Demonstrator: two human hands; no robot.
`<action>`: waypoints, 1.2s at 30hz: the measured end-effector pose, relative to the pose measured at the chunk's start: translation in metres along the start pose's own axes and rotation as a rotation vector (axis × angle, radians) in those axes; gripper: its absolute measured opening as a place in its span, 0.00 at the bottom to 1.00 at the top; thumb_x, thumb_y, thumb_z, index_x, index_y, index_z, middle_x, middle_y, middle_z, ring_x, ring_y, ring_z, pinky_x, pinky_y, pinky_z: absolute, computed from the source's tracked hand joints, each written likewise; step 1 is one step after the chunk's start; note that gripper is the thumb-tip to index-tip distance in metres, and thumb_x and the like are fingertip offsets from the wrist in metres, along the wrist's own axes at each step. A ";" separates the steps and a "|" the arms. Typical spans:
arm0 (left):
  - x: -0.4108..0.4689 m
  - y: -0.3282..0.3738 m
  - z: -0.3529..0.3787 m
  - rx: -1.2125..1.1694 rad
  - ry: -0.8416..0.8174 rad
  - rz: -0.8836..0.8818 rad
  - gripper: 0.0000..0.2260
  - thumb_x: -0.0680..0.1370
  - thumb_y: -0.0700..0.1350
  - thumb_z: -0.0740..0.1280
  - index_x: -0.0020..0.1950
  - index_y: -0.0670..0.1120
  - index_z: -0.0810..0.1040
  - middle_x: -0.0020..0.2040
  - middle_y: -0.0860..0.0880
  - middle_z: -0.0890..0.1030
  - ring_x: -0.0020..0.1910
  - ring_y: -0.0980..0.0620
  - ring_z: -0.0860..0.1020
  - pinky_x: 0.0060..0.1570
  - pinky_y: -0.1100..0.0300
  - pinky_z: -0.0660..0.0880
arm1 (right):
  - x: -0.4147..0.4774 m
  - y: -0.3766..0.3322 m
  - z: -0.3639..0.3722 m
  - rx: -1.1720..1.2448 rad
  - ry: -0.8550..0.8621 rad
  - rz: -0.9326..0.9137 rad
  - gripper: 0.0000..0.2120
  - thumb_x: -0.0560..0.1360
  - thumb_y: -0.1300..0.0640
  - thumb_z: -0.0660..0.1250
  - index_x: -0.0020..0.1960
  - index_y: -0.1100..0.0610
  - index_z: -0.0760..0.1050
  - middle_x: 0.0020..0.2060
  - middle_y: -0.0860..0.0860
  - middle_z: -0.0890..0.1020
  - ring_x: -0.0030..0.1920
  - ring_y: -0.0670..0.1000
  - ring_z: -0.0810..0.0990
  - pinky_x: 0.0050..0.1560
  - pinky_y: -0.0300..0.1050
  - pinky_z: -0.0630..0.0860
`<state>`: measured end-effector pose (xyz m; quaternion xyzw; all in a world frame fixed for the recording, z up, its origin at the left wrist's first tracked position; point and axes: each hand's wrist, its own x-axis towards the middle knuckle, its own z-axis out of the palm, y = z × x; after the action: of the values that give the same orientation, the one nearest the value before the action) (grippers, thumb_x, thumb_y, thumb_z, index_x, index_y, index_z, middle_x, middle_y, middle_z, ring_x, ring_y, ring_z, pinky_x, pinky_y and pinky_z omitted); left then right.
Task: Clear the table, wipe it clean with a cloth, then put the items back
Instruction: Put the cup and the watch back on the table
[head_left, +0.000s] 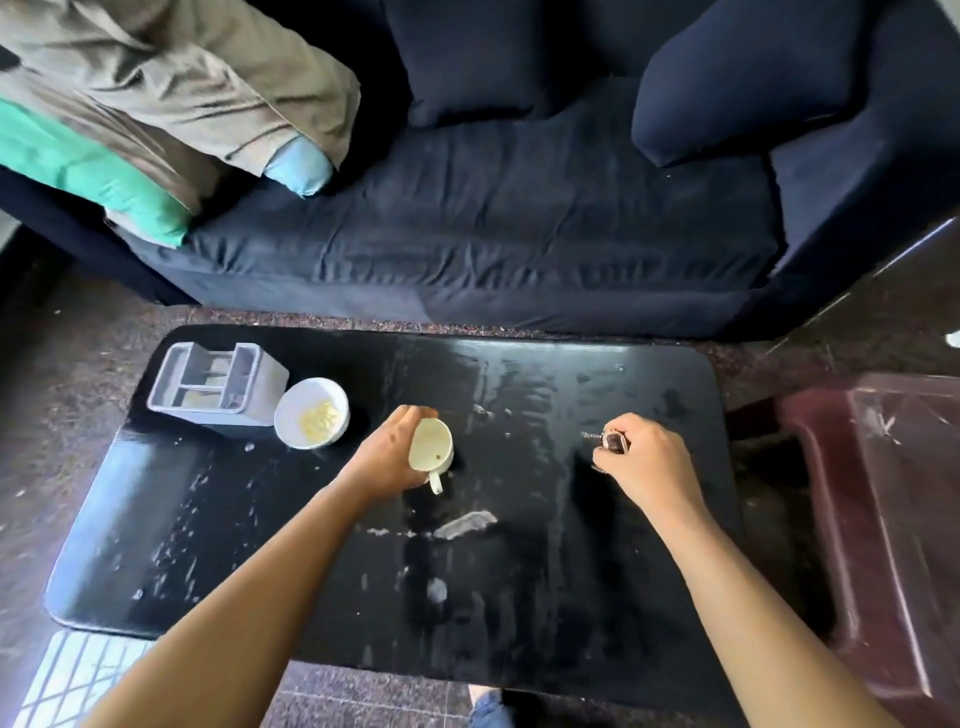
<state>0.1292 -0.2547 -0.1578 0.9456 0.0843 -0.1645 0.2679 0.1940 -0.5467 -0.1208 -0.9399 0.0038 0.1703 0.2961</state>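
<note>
A black low table (545, 582) with white smears and crumbs fills the middle of the view. My left hand (387, 457) grips a cream mug (431, 451) at the table's centre, tilted so its mouth faces me, handle pointing toward me. My right hand (644, 465) is closed around a small dark object with a metal chain or keys (610, 440), just above the table's right half. A grey divided holder (218, 387) and a white bowl (311, 413) with pale yellow bits stand at the far left corner. No cloth is in sight.
A dark blue sofa (519, 234) runs along the far side, with folded clothes (156, 104) piled on its left end. A maroon plastic chair (883, 519) stands at the right. A white grid basket (78, 675) lies on the floor at the near left.
</note>
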 end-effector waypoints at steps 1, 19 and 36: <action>0.005 -0.006 -0.001 -0.004 -0.018 0.006 0.34 0.64 0.41 0.77 0.67 0.46 0.69 0.63 0.48 0.71 0.59 0.47 0.75 0.54 0.60 0.70 | 0.003 -0.005 0.004 -0.001 0.000 0.000 0.08 0.68 0.60 0.70 0.48 0.56 0.79 0.43 0.53 0.81 0.45 0.56 0.77 0.39 0.43 0.64; -0.004 0.000 0.013 0.089 -0.077 -0.194 0.57 0.61 0.66 0.74 0.78 0.54 0.42 0.73 0.43 0.57 0.71 0.42 0.60 0.66 0.46 0.66 | 0.023 -0.035 0.023 -0.020 -0.043 0.039 0.14 0.71 0.61 0.68 0.56 0.55 0.78 0.50 0.52 0.80 0.49 0.54 0.77 0.47 0.45 0.72; -0.005 0.027 0.018 0.272 0.001 -0.110 0.58 0.61 0.74 0.66 0.78 0.48 0.40 0.78 0.43 0.46 0.77 0.42 0.46 0.73 0.48 0.52 | 0.029 -0.041 0.007 0.078 -0.305 -0.150 0.18 0.69 0.59 0.72 0.53 0.47 0.69 0.44 0.40 0.79 0.43 0.46 0.77 0.46 0.43 0.73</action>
<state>0.1266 -0.2875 -0.1576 0.9671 0.1131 -0.1883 0.1280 0.2237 -0.5061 -0.1129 -0.8886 -0.1048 0.2879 0.3413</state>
